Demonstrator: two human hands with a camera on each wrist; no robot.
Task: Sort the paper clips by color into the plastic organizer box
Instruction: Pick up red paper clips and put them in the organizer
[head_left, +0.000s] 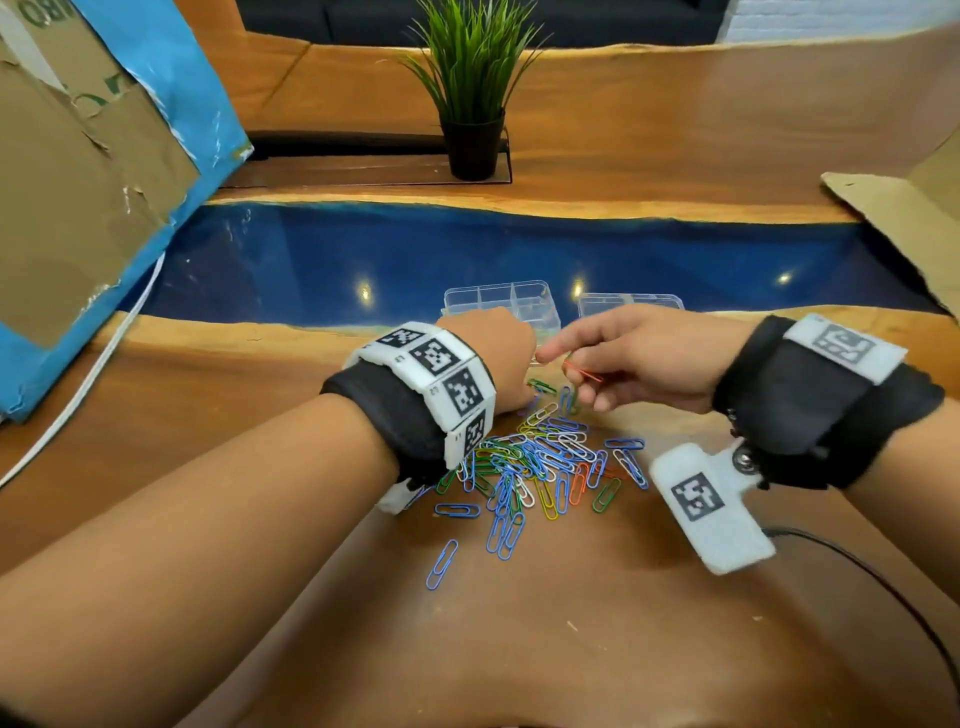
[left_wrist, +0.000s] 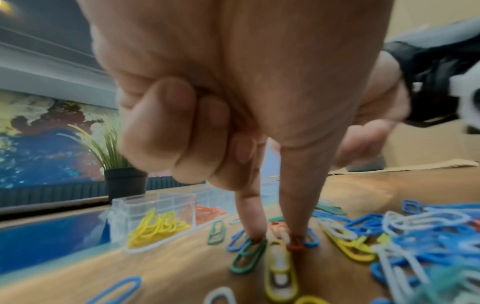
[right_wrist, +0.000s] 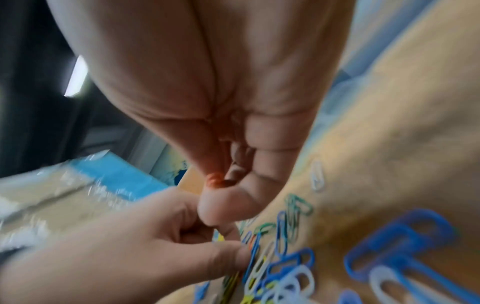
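Observation:
A heap of coloured paper clips (head_left: 540, 457) lies on the wooden table. Beyond it stands the clear organizer box (head_left: 501, 301); in the left wrist view the organizer box (left_wrist: 122, 218) holds yellow clips (left_wrist: 155, 228) in one compartment and orange clips (left_wrist: 207, 212) in the one beside it. My left hand (head_left: 527, 395) points down at the heap's far edge. The left hand (left_wrist: 276, 236) has index and thumb tips pinching at an orange clip (left_wrist: 294, 245) on the table; the index tip also touches a green clip (left_wrist: 249, 255). My right hand (head_left: 576, 374) hovers close by and pinches a red clip (head_left: 584, 372), also seen as a red clip (right_wrist: 214, 181).
The box's clear lid (head_left: 631, 303) lies right of it. A potted plant (head_left: 472, 104) stands at the back. A cardboard box with blue sides (head_left: 93, 182) fills the left, a cardboard flap (head_left: 909, 218) the right. A white cable (head_left: 78, 395) and a black cable (head_left: 883, 571) cross the table.

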